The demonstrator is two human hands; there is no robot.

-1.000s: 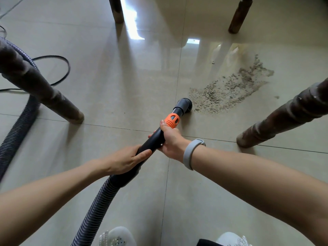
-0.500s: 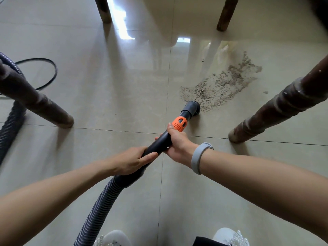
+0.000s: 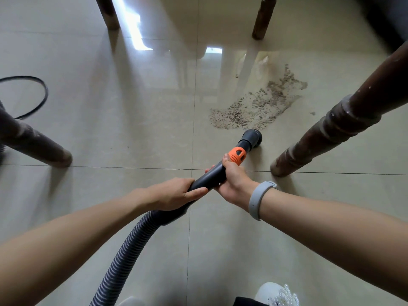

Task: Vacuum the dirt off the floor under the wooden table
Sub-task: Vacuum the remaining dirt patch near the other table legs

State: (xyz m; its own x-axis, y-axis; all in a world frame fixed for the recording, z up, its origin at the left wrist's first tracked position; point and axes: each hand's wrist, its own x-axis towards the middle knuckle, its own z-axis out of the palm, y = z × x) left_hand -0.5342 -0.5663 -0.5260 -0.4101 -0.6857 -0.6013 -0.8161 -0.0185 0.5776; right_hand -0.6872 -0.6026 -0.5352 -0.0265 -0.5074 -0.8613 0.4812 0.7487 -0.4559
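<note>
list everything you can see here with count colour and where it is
dirt patch: one, grey-brown, on the floor right of centre
vacuum nozzle: one, dark grey, at the dirt's near edge
orange collar: one, behind the nozzle
ribbed hose: one, grey, bottom centre
table legs: four, dark brown, left, right, two far
cable: one, black, far left
floor: glossy beige tiles
shoes: two, white, bottom edge
wristband: one, grey, right wrist
left hand: grips wand
right hand: grips wand near collar
</note>
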